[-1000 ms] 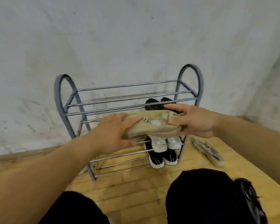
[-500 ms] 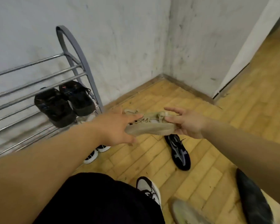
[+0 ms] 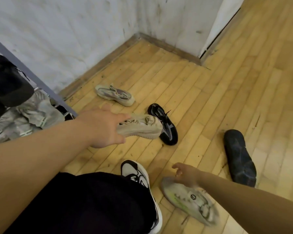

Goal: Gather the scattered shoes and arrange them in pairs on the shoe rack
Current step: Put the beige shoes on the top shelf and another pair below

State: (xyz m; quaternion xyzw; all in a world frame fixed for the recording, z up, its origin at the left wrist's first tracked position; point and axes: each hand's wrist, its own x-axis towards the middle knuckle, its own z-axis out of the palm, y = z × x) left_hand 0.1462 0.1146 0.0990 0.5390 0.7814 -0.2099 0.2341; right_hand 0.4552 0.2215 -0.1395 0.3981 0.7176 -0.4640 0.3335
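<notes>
We've got the beige shoe (image 3: 142, 128) pinched by 1 end in our left hand (image 3: 101, 129), just right of the shoe rack (image 3: 41, 81); our right hand (image 3: 187, 174) hangs over the grey-green shoe (image 3: 191, 198) near right, fingers loosely curled. If we lean, that weak pinch might drop it

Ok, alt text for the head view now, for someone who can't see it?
The left hand grips a beige shoe by one end above the floor while the right hand reaches to a pale green-striped shoe. A grey shoe, a black mesh shoe and a dark shoe lie scattered; the shoe rack edges in at left.
</notes>
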